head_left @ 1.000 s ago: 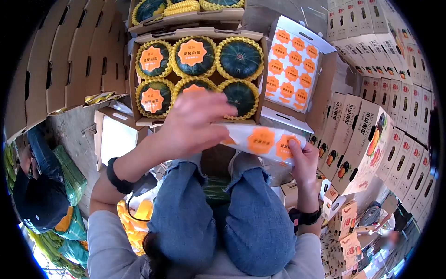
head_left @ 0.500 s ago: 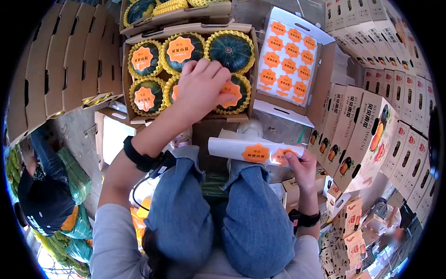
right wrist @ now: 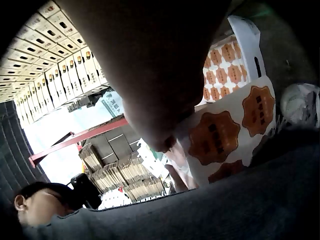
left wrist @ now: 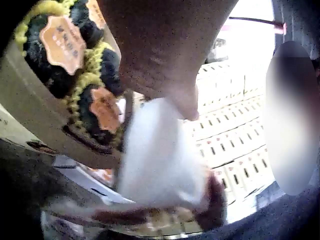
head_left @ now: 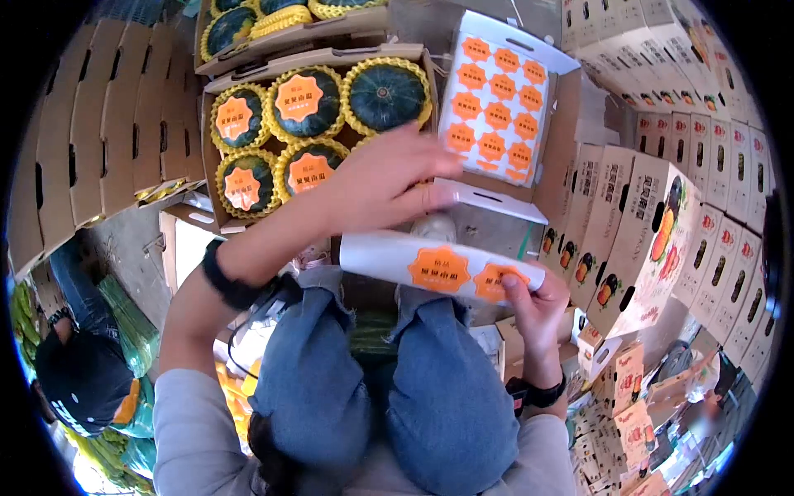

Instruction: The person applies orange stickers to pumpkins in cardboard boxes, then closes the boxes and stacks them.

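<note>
In the head view my left hand [head_left: 397, 182], fingers stretched out and blurred, hangs over the box's lower right corner, covering most of the lower right pumpkin. My right hand [head_left: 539, 304] pinches the right end of a curled white sheet [head_left: 376, 258] with orange stickers, thumb on its front. An open carton [head_left: 213, 178] holds several green pumpkins in yellow foam nets; the upper right one [head_left: 385, 93] has no sticker, while the upper middle one [head_left: 299, 97] bears an orange label. The right wrist view shows the sheet [right wrist: 234, 107] close up.
A white-lined box [head_left: 571, 124] with a sheet of stickers [head_left: 496, 112] stands right of the pumpkins. Tall cartons [head_left: 641, 240] line the right; folded cartons [head_left: 83, 124] stand left. Another pumpkin box [head_left: 331, 37] lies behind. A person in a dark cap [head_left: 83, 376] is at lower left.
My left hand went from the sheet to the lower right pumpkin, where a sticker showed half a second ago, then lifted away rightward. My right hand still holds the sheet. The view shifted.
</note>
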Demonstrator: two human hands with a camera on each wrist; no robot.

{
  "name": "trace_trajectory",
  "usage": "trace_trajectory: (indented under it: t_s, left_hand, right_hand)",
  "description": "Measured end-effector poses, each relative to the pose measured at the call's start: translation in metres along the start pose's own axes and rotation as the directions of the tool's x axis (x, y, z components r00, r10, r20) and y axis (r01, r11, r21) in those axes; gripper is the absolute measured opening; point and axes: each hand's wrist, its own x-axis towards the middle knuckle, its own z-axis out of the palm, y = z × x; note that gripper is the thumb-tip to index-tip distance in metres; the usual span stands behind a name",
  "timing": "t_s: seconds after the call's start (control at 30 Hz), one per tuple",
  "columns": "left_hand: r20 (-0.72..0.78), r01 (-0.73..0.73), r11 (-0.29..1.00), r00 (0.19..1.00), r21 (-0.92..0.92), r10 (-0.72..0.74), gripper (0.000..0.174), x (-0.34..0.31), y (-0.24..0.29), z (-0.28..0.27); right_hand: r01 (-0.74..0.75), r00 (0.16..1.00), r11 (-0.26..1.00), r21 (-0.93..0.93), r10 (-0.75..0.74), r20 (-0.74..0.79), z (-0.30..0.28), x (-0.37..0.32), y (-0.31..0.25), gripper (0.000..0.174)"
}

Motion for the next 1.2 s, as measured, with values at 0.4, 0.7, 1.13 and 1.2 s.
trace_trajectory:
  t_s: [0.4, 0.7, 1.13, 1.2]
  left_hand:
    - [0.146, 0.374, 0.890, 0.926, -0.261, -0.347, 0.022, -0.033, 0.055, -0.005]
    - [-0.152, -0.100, 0.895, 0.971, 0.435, 0.182, 0.011, -0.045, 0.054, 0.003]
    - [-0.369, 0.339, 0.869, 0.907, 0.361, -0.201, 0.027, 0.003, -0.066, -0.051]
    - [-0.386, 0.336, 0.859, 0.905, 0.387, -0.179, 0.033, 0.007, -0.068, -0.046]
  right_hand:
    - [0.125, 0.992, 0.992, -0.026, -0.126, -0.020, 0.014, 0.014, -0.009, 0.008]
    - [-0.144, 0.989, 0.984, 0.109, 0.146, -0.006, 0.025, 0.017, -0.009, 0.014]
    - [-0.311, 0.950, 0.933, 0.181, 0.312, 0.021, 0.026, 0.024, 0.035, 0.020]
    - [-0.333, 0.942, 0.926, 0.180, 0.335, 0.017, 0.025, 0.025, 0.034, 0.020]
